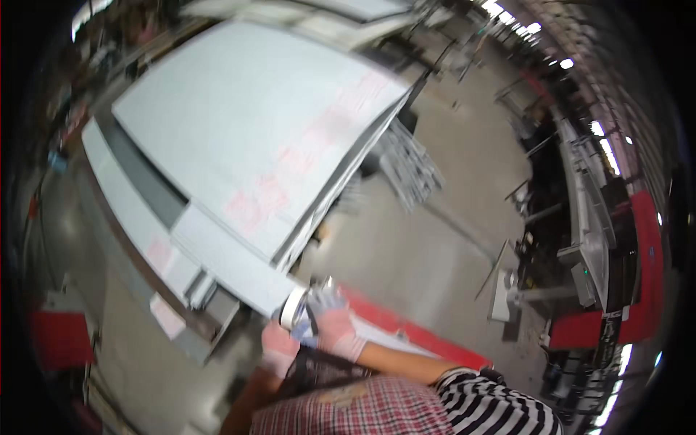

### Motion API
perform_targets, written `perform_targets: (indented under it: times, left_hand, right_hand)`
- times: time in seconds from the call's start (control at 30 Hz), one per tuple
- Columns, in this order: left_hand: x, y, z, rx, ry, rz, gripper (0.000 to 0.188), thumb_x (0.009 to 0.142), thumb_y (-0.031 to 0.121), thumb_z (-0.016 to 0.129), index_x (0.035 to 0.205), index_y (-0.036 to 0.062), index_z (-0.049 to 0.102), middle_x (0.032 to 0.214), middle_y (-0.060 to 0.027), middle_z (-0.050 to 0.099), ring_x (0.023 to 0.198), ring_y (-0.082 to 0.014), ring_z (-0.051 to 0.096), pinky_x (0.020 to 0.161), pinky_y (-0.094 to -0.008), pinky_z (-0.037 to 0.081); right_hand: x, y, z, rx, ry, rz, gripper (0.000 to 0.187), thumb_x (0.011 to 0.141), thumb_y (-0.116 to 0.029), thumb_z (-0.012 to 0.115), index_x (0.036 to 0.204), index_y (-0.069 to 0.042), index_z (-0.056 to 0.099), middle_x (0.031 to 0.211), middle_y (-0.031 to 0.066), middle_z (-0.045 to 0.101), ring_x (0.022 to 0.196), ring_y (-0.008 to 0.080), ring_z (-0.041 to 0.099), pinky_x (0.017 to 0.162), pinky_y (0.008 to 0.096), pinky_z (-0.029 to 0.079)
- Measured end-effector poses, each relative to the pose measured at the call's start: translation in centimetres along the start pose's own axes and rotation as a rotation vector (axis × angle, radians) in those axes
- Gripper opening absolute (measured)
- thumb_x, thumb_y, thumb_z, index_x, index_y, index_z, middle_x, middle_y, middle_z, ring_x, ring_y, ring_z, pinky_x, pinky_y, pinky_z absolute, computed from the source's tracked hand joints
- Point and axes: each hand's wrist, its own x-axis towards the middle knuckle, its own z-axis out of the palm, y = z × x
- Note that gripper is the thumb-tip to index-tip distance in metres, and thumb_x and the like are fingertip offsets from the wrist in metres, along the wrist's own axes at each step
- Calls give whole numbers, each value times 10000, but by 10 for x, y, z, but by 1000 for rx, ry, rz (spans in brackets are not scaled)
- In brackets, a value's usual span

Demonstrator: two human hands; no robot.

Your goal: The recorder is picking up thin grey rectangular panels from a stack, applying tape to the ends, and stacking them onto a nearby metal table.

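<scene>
Both my hands wear pink-and-grey work gloves and meet in front of my body at the lower middle. Between them is a white round thing [293, 307], short like a roll or a cup, with a blue-grey part beside it; blur hides its exact kind. My right hand [336, 328] is closed around its right side. From the lower left, my left hand [280, 346] closes on the same thing, its fingertips partly hidden. Just beyond the hands lies the near end of a pale narrow sheet [232, 248].
A stack of large pale sheets [239, 123] with reddish markings fills the upper left. Grey metal pieces [410, 168] lie to its right. A red-edged bar [413, 335] runs beside my right forearm. Machinery with red panels [644, 261] stands at the far right.
</scene>
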Motion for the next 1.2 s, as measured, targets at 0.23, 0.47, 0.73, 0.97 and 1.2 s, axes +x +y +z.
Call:
perform_targets:
  times: [0.23, 0.47, 0.73, 0.97, 1.2]
  left_hand:
    - [25, 44, -29, 577, -374, -9, 703, 858, 481, 669, 1338, 32, 423, 972, -258, 706, 978, -406, 687, 840, -484, 549]
    - [21, 61, -41, 360, -280, -88, 771, 857, 608, 645, 1377, 86, 419, 1097, -260, 685, 1031, -414, 667, 895, -483, 526]
    - [19, 54, -44, 168, -148, 34, 533, 896, 474, 659, 1270, 111, 546, 955, -193, 713, 891, -402, 683, 815, -474, 541]
    - [-9, -32, 16, -656, 290, -276, 443, 893, 419, 713, 986, 3, 591, 785, -130, 656, 690, -213, 639, 663, -372, 522]
    - [-119, 28, 114, -692, -186, -351, 564, 881, 371, 733, 1229, -24, 527, 1074, -180, 665, 1005, -300, 640, 921, -406, 504]
  right_hand:
    - [80, -12, -86, -130, -728, -613, 233, 839, -244, 612, 1043, -166, 692, 895, 149, 725, 815, 362, 701, 678, 461, 548]
    - [118, 84, -4, 183, -825, -359, 296, 848, -307, 644, 1090, -140, 675, 963, 152, 709, 907, 355, 683, 773, 451, 540]
    - [128, 99, 20, -455, -740, -10, 211, 926, -193, 530, 1048, -129, 690, 1036, 181, 709, 969, 369, 691, 802, 468, 552]
    - [40, 67, 21, 61, -331, 145, 278, 878, -150, 605, 1145, -77, 633, 1032, 234, 680, 976, 425, 650, 833, 478, 513]
    - [-71, 144, -14, 90, -524, 226, 255, 899, -161, 632, 1122, -38, 624, 989, 217, 683, 934, 365, 667, 827, 397, 511]
